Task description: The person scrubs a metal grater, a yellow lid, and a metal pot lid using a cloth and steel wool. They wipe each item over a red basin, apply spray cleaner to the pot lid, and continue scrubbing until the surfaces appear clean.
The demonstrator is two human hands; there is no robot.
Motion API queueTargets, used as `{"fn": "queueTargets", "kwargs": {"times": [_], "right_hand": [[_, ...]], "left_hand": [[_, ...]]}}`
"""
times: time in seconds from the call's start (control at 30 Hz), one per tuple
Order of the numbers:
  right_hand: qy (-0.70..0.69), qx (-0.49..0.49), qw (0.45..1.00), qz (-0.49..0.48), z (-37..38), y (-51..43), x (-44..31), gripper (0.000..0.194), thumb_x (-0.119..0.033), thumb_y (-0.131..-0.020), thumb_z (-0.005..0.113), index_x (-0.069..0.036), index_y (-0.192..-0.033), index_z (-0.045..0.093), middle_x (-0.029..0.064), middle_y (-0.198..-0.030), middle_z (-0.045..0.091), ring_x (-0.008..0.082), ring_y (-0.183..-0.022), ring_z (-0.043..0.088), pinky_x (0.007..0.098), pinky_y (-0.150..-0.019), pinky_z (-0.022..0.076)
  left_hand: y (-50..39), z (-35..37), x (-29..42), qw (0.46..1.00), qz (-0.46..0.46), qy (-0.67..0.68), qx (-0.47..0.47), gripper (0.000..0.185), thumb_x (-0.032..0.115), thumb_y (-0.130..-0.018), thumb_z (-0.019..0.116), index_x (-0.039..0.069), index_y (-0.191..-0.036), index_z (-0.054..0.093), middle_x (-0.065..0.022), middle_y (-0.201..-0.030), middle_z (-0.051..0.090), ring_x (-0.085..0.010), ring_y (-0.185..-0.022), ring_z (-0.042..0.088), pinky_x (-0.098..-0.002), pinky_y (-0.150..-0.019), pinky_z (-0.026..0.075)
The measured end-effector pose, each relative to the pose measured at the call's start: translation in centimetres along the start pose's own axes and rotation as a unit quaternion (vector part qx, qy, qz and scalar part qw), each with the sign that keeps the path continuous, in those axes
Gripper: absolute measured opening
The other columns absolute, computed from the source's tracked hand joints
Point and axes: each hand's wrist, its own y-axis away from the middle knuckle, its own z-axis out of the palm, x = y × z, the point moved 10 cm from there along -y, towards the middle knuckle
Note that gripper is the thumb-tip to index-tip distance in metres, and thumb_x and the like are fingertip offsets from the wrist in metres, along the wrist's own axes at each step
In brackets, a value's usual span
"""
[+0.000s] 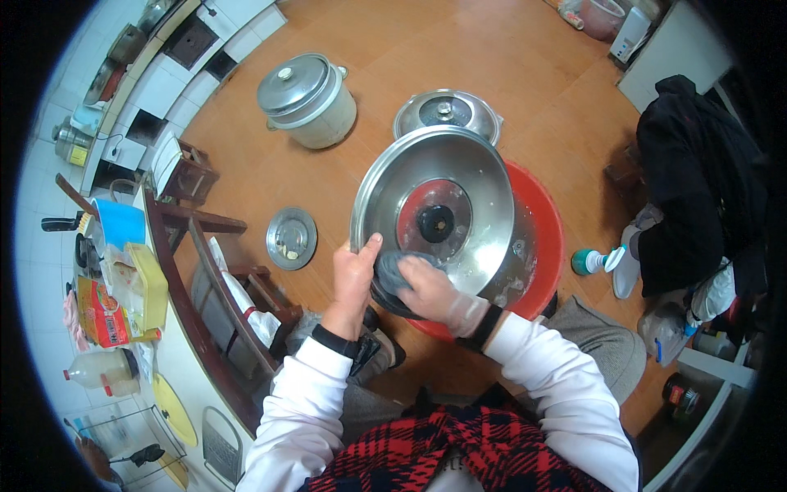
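Observation:
A steel pot lid (486, 184) with a glass centre and a black knob is held tilted above a red plastic basin (549, 246), which contains water. My left hand (356, 273) grips the lid's lower left rim, thumb on top. Bunched in my right hand (430, 289) is a dark grey cloth (391, 270), pressed against the lid's near edge. Behind the basin, a second lid (409, 114) with a metal knob lies partly hidden by the held one.
A lidded metal pot (320, 120) and a small metal plate (296, 221) stand on the tiled floor. A table (203, 369) with containers is at left. At right are a green and white bottle (587, 262) and a black garment (695, 184) over something.

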Motion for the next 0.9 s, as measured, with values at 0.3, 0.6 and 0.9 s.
{"fn": "queueTargets", "kwargs": {"times": [0.3, 0.6, 0.9], "right_hand": [[0.032, -0.011, 0.999, -0.022, 0.0, -0.2, -0.2, 0.035, -0.018, -0.076, 0.061, -0.004, -0.106, 0.05, 0.0162, -0.097, 0.052, 0.0341, -0.093, 0.053, 0.0418, -0.079, 0.0447], [0.409, -0.043, 0.909, 0.06, -7.9, 0.9, 10.4, 0.021, -0.006, -0.07, 0.056, -0.01, -0.09, 0.054, 0.009, -0.088, 0.053, 0.029, -0.086, 0.056, 0.038, -0.069, 0.0497], [0.215, 0.19, 0.949, 0.133, -11.3, -4.2, 11.0, 0.035, -0.009, -0.069, 0.064, -0.006, -0.103, 0.053, 0.0158, -0.102, 0.054, 0.0355, -0.097, 0.052, 0.0414, -0.085, 0.0445]], "left_hand": [[0.1, -0.6, 2.5, 0.997, 0.064, 0.037, 0.025, 0.021, 0.015, -0.088, 0.06, -0.003, -0.099, 0.061, -0.0013, -0.087, 0.061, -0.0077, -0.075, 0.053, -0.022, -0.067, 0.044], [0.3, -0.4, 3.8, 0.995, 0.065, -0.073, -0.018, 0.02, 0.008, -0.084, 0.06, -0.005, -0.101, 0.06, -0.0057, -0.091, 0.063, -0.0118, -0.077, 0.058, -0.0259, -0.07, 0.047], [0.3, 0.7, 2.4, 0.983, 0.021, -0.179, -0.033, 0.023, -0.006, -0.067, 0.055, -0.005, -0.089, 0.06, -0.0038, -0.079, 0.06, -0.012, -0.068, 0.055, -0.025, -0.061, 0.044]]}}
